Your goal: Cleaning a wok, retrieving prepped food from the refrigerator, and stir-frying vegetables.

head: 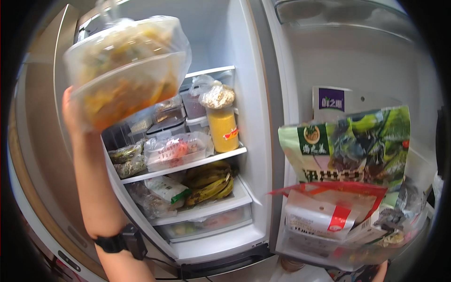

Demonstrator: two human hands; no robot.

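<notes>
Raised at the upper left, my left hand point(70, 111) grips the side of two stacked translucent plastic food containers point(130, 84) inside a clear plastic bag. Yellow and orange food shows through their walls, and the bag's top reaches up past them. They are in front of the upper part of an open refrigerator point(246, 105). Of my right side only a sliver of skin point(382, 271) appears below the door bin; the fingers are hidden.
The refrigerator's middle shelf point(186, 165) bears lidded boxes, bagged food and a tall jar of yellow grain point(222, 129). Below lie ripe bananas point(211, 188) above a clear drawer point(211, 225). Food pouches point(352, 144) crowd the door bin point(310, 243) at right. A cabinet panel point(42, 105) stands left.
</notes>
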